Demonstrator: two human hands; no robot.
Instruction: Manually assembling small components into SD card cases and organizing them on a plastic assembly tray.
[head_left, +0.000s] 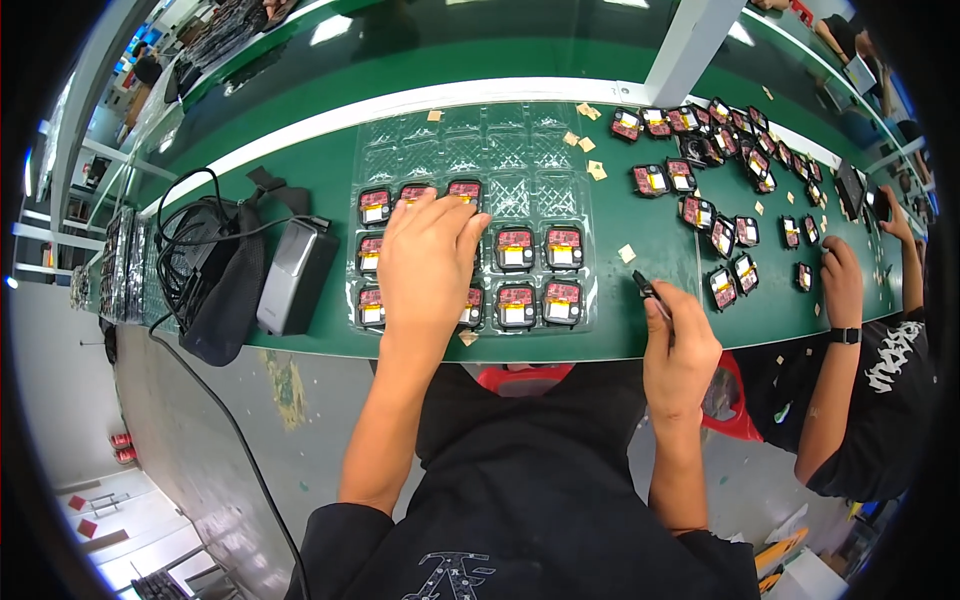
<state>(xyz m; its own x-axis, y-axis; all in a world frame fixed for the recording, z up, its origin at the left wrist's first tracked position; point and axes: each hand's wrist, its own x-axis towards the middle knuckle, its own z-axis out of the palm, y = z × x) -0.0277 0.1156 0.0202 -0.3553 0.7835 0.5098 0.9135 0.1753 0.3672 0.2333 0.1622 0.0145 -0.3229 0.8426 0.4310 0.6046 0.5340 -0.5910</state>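
Left fingers (pixel 455 222) partly hide modules (pixel 466 188), grip unclear; right fingers (pixel 680 300) pinch a dark object (pixel 642 281).

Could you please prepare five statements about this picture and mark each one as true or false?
1. The left hand is above the clear tray. True.
2. The right hand is empty. False: the right hand holds a small dark object.
3. The silver box is right of the tray. False: the silver box is left of it.
4. Loose devices lie right of the tray. True.
5. The table is white. False: it is green.
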